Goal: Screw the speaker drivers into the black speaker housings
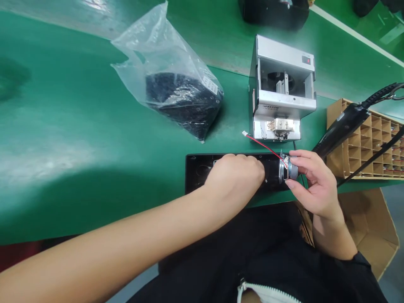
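Observation:
My right hand grips a small round speaker by its magnet side, thumb below and fingers above. A red wire runs from the speaker up to a white plug lying toward the screw feeder. Below the speaker stretches a long black plastic housing, close to the table's front edge. Curled over the middle of this housing is my left hand, closed with the knuckles up. Its fingertips are hidden, so whatever it grips cannot be made out.
A grey screw feeder stands behind the housing. To its left lies a clear bag of small black parts. At right are a black electric screwdriver with a cable and a cardboard divider box. An open carton sits below the edge.

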`<state>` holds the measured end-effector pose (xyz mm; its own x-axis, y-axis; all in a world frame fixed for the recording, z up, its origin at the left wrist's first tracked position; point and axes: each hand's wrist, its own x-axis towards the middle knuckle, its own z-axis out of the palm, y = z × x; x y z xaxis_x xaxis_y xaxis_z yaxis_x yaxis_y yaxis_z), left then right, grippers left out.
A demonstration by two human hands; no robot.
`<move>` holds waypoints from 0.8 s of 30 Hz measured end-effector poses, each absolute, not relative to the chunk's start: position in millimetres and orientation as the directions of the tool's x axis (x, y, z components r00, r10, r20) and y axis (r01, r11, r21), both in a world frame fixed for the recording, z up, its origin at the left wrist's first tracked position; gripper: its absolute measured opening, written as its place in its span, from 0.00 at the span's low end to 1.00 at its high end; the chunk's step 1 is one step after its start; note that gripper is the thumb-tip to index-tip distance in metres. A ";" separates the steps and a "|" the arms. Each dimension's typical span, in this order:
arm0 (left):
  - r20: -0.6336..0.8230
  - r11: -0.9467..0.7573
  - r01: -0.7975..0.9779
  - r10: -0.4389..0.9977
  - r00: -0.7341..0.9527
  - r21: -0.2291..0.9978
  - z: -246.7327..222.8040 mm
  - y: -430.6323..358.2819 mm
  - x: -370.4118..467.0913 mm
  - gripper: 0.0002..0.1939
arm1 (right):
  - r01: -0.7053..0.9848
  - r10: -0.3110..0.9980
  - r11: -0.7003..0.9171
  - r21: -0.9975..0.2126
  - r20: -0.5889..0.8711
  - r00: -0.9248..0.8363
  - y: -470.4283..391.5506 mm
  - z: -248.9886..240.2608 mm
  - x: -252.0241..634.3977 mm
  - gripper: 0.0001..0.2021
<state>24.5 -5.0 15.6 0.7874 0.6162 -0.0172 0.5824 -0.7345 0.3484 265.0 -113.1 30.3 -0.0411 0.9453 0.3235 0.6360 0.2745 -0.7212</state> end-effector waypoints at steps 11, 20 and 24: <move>0.336 -0.800 0.546 0.599 0.727 0.247 14.6 -9.9 -57.9 0.19 | 0.789 0.860 0.509 -0.345 0.155 -0.487 -87.7 56.7 250.0 0.17; 0.257 -0.782 0.570 0.622 0.740 0.252 13.5 -19.8 -60.4 0.16 | 0.780 0.743 0.605 -0.158 -0.237 -0.625 -51.7 54.7 244.6 0.15; 0.226 -0.796 0.532 0.596 0.770 0.288 11.3 -16.4 -62.9 0.10 | 0.775 0.735 0.606 -0.179 -0.246 -0.631 -52.8 56.1 243.8 0.14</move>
